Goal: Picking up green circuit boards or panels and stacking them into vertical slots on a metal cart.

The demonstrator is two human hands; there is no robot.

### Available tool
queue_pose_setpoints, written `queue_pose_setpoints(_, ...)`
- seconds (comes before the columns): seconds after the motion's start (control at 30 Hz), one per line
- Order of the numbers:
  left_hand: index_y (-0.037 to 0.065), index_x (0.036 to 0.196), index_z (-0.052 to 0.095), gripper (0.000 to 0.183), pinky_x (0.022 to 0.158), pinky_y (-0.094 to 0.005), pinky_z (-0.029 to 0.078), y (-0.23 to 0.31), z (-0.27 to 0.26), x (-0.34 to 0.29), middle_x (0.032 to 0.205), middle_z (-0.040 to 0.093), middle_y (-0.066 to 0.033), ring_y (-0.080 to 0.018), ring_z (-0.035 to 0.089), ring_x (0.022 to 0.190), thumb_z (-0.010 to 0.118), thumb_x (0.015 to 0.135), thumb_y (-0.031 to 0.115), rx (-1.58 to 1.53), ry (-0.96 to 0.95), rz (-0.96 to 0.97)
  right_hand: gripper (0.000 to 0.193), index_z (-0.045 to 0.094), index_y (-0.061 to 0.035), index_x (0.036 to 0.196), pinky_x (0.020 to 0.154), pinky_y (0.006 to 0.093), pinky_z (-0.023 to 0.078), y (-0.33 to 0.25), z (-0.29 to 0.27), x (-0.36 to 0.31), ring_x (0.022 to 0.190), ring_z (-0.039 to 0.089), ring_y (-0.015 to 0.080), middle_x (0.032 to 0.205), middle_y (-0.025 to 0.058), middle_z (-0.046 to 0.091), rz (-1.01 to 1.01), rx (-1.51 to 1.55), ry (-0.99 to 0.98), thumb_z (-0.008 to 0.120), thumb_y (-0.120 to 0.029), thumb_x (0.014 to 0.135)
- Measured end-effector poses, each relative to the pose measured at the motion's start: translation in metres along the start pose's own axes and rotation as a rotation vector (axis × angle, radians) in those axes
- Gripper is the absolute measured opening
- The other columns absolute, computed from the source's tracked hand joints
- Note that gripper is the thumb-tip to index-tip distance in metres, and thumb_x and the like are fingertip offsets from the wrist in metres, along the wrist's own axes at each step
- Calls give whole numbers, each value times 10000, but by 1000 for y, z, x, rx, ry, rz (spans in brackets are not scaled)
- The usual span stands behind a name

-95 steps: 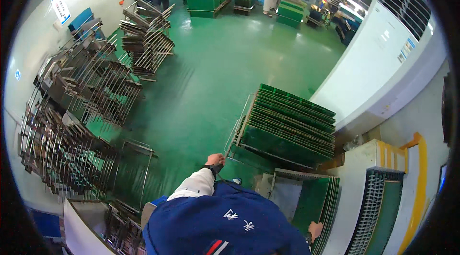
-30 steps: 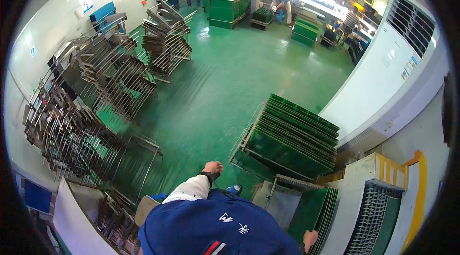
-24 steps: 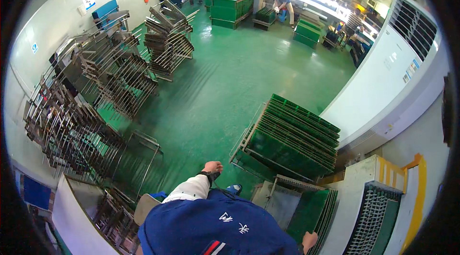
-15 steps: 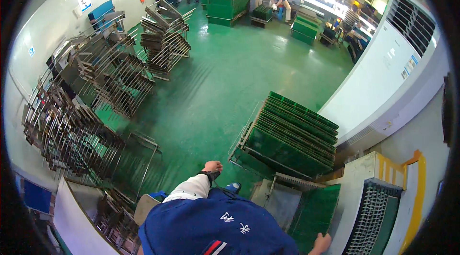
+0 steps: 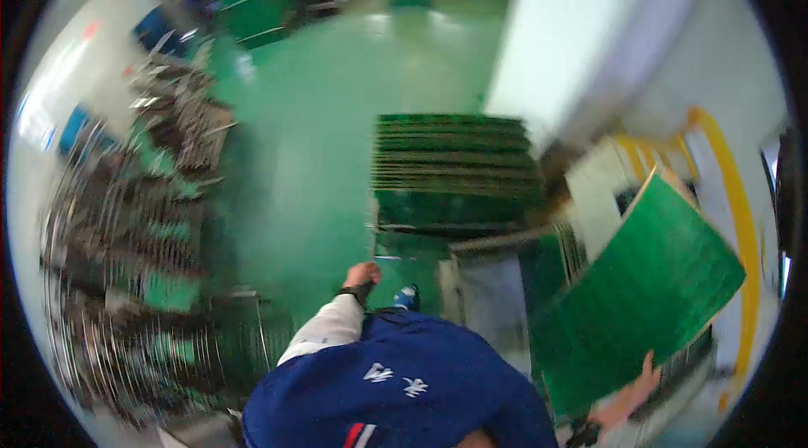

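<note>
A large flat green board (image 5: 635, 288) stands tilted at the right, gripped along its near edge by my right hand (image 5: 644, 381). One finger lies up against its face; my thumb is hidden. The board covers part of a white slotted machine at the right wall. Beside it is a low metal rack (image 5: 492, 292) with slotted edges. My left hand (image 5: 364, 274) hangs over the floor in front of me, its fingers curled with nothing seen in them. It wears a dark wristband and is apart from everything around it.
A stack of green boards in a rack (image 5: 454, 153) stands ahead. Metal racks (image 5: 126, 237) line the left wall. A tall white air conditioner (image 5: 547, 44) stands at the right, near the yellow-edged white cabinet (image 5: 602, 183). Green stacks (image 5: 252, 6) and blurred people are farther back.
My right hand has lifted the green board up and to the right, from beside the low rack to over the machine. My view has turned right. The left hand still hangs in front of me.
</note>
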State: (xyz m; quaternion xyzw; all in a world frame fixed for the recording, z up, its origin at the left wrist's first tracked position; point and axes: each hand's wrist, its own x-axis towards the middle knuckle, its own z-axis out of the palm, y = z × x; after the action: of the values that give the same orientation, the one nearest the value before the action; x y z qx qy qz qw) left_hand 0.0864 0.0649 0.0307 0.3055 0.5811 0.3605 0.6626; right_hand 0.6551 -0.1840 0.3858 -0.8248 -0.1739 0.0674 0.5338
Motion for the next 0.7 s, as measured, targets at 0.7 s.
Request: queue_pose_setpoints(0.7,74,851,470,131,625,-285,373,7,-11,48,864,516,-30,-166,473,747,396,914,162,-556,-327,-431,119,538,-36,942,710,325,495,81,36,70,780,535,206,911,88,582,355,1410,133,598,-84,851)
